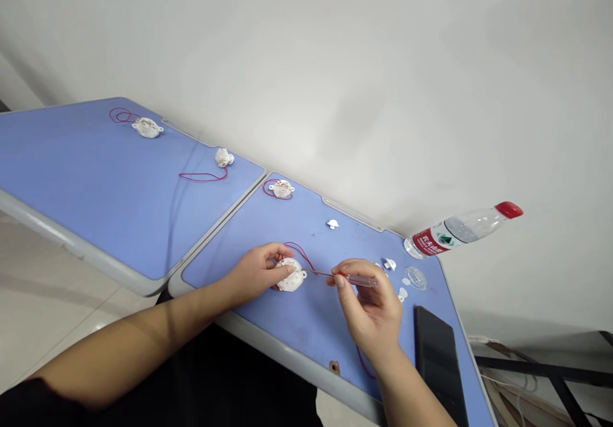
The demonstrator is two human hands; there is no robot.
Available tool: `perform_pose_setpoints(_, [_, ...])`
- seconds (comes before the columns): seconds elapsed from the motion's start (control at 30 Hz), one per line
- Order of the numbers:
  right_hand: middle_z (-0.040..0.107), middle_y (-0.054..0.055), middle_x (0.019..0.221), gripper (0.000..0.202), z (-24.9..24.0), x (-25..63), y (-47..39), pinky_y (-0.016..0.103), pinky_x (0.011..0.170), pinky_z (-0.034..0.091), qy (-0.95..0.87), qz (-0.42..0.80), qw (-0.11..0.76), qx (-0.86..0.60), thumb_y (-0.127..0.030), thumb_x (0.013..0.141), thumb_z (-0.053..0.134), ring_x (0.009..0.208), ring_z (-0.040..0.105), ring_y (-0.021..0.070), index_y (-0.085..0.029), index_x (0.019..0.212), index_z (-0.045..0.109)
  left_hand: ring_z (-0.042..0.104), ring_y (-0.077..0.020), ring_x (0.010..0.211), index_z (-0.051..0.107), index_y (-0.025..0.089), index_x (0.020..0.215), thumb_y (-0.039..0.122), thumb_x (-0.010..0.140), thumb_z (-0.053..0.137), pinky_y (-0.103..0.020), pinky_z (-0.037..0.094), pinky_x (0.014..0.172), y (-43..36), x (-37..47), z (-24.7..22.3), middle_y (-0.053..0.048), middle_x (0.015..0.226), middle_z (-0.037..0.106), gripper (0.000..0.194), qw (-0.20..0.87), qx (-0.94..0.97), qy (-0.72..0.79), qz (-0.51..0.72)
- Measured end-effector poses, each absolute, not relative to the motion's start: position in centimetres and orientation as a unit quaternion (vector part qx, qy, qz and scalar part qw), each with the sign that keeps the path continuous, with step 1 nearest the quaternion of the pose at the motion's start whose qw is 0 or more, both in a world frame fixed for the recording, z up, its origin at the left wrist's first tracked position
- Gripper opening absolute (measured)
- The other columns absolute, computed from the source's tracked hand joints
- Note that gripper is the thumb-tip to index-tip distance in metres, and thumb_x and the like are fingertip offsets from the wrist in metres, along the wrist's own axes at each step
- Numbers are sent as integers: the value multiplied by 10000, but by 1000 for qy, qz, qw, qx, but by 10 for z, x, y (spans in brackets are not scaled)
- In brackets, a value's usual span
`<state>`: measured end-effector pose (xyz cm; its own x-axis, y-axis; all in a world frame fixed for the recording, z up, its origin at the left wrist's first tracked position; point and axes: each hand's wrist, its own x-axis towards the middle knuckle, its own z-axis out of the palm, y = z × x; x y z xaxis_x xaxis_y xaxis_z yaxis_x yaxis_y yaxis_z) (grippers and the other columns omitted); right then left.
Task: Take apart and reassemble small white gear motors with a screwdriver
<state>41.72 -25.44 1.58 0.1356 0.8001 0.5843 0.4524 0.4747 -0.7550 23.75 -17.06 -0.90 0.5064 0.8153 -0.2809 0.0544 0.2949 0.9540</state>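
My left hand is closed on a round white plastic part with small side tabs, the thumb lying over its top. A loop of red wire runs out behind it onto the blue table. In my right hand is a screwdriver with a clear handle, gripped between thumb and fingers. Its thin metal shaft points left, and the tip meets or nearly meets the white part's right edge. I cannot tell whether it is wedged in.
Similar white parts with red wires lie further back: one, one and one. Small white pieces and a clear disc are scattered around. A water bottle stands near the wall; a black phone lies right.
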Motion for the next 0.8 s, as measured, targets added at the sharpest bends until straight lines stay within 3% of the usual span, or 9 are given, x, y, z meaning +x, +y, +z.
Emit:
perform_pose_setpoints(0.47, [620, 24, 795, 88, 18, 419, -252, 303, 610, 515, -663, 120, 545, -499, -139, 877, 600, 720, 622, 165, -224, 874, 576, 626, -153, 637, 599, 165, 939, 306, 648, 721, -258, 462, 607, -170, 238, -11, -10, 729, 688, 345, 692, 527, 410, 275])
perform_pose_setpoints(0.8, [653, 33, 845, 46, 28, 414, -251, 271, 527, 540, -577, 273, 573, -514, -249, 909, 587, 582, 630, 122, -209, 894, 571, 627, -156, 638, 613, 176, 919, 312, 624, 744, -261, 457, 612, -172, 240, -12, -2, 728, 670, 349, 693, 541, 397, 263])
